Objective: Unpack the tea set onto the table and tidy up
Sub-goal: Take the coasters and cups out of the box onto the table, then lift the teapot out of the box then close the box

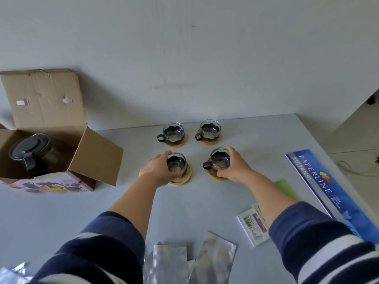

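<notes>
You have four clear glass cups with black holders [172, 132] on four round wooden coasters [213, 141], right of one open brown cardboard box [41, 103] holding one black-lidded glass teapot [28, 150].

Four cups [192, 148] on coasters mid-table; teapot [30, 153], prob., in box [94, 156] left.

Head view, sole camera: worn on the person's head, wide-angle, facing forward and steeply down over the table [256, 136] toward the wall [184, 48]. Near range: both forearms enter from the bottom edge. Straight lines bow toward the frame edges.
</notes>
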`<action>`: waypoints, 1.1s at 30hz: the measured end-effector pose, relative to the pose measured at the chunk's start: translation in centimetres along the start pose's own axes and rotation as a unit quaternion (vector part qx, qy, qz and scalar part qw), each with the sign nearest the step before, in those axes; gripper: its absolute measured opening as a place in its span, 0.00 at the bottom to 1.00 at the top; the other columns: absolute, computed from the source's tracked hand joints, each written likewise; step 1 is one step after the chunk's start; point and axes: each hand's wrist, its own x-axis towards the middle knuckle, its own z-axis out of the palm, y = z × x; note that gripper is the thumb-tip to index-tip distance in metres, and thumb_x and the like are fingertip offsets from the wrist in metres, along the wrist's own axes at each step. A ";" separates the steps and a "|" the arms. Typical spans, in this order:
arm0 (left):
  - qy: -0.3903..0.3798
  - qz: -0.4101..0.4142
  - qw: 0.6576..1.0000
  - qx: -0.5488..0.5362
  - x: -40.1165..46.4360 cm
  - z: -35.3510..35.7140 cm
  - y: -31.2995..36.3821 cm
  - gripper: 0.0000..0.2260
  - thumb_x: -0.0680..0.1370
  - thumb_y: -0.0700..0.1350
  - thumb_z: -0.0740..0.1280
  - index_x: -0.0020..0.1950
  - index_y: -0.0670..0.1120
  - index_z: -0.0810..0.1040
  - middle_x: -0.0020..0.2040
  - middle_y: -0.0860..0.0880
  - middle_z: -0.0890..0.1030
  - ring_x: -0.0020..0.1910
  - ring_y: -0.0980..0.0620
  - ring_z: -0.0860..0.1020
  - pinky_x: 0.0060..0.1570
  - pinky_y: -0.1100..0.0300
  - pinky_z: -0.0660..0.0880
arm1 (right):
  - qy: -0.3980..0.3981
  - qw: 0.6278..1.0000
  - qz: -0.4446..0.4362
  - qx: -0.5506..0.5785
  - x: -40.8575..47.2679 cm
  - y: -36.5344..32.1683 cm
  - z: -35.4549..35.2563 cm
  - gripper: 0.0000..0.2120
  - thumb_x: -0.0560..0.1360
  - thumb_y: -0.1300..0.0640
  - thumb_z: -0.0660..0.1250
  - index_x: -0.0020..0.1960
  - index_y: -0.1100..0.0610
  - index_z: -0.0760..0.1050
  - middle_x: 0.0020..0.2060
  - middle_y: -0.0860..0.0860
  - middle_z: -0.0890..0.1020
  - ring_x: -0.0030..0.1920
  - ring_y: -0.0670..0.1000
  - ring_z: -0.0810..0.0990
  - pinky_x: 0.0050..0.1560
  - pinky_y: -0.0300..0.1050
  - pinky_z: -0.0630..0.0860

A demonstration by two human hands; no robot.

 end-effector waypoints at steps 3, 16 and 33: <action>-0.022 0.002 0.999 0.028 0.0 -0.4 0.0 0.42 0.71 0.63 0.68 0.78 0.57 0.48 0.75 0.51 0.64 0.71 0.45 0.66 0.65 0.45 0.69 | -0.020 0.998 0.024 -0.048 0.3 -0.6 -0.2 0.52 0.67 0.54 0.75 0.78 0.52 0.43 0.74 0.57 0.58 0.74 0.58 0.60 0.71 0.52 0.64; 0.216 -0.015 0.974 0.062 -4.1 -14.3 -11.8 0.22 0.79 0.55 0.59 0.73 0.52 0.67 0.74 0.49 0.67 0.73 0.45 0.61 0.68 0.42 0.62 | -0.029 0.953 -0.065 -0.294 -2.0 -16.5 2.3 0.50 0.70 0.42 0.70 0.78 0.50 0.39 0.77 0.56 0.51 0.77 0.61 0.47 0.74 0.62 0.52; 0.159 -0.086 0.983 -0.034 -5.9 -17.3 -32.8 0.55 0.68 0.70 0.66 0.78 0.45 0.37 0.80 0.47 0.46 0.78 0.44 0.48 0.75 0.43 0.53 | -0.098 0.965 -0.207 -0.131 -7.0 -38.7 25.5 0.15 0.80 0.48 0.58 0.49 0.58 0.77 0.39 0.53 0.79 0.46 0.55 0.78 0.45 0.47 0.73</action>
